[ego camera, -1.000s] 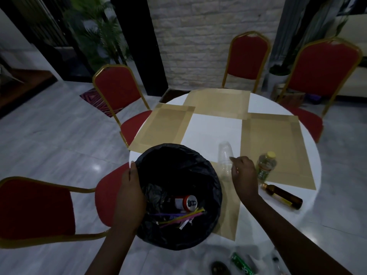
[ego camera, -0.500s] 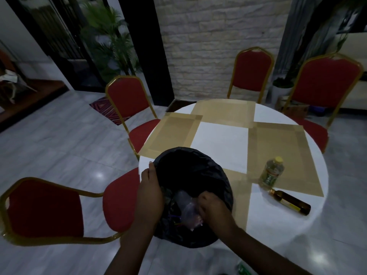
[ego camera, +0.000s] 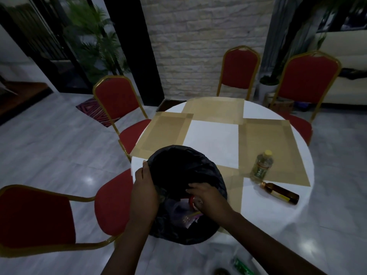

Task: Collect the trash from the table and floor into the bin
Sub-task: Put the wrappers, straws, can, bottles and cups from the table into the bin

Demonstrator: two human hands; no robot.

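Bin [ego camera: 208, 171] lined with a black bag sits at the near edge of the round surface [ego camera: 214, 139], and I count two hands on it. My left hand [ego camera: 144, 187] grips the bin's left rim. My right hand [ego camera: 206, 197] reaches inside over one red can [ego camera: 191, 201]; I cannot tell whether it holds anything. Right of the bin I count two bottles: one clear bottle [ego camera: 261, 166] upright, one brown bottle [ego camera: 281, 193] lying flat. Four red chairs ring the surface.
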